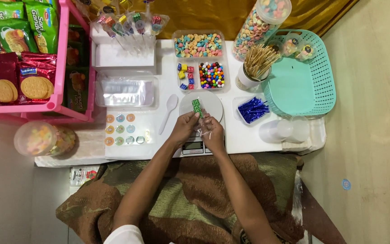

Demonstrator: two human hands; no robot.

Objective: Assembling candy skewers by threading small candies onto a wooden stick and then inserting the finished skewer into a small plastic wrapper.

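My left hand (184,128) and my right hand (213,132) meet over a small kitchen scale (201,108) with a round grey plate. Together they hold a small clear plastic bag (203,127). A narrow green-patterned candy piece (197,107) sticks up from between my fingers, above the scale plate. My left fingers pinch the candy's lower end, and my right hand grips the crinkled bag beside it. A white plastic spoon (168,112) lies on the white table just left of my hands.
Clear trays of coloured candies (199,45) and round sweets (211,75) stand behind the scale. A teal basket (299,77), wooden sticks in a cup (254,63), blue twist ties (252,109), a sticker sheet (122,129), a candy jar (41,138) and a pink biscuit rack (32,58) surround it.
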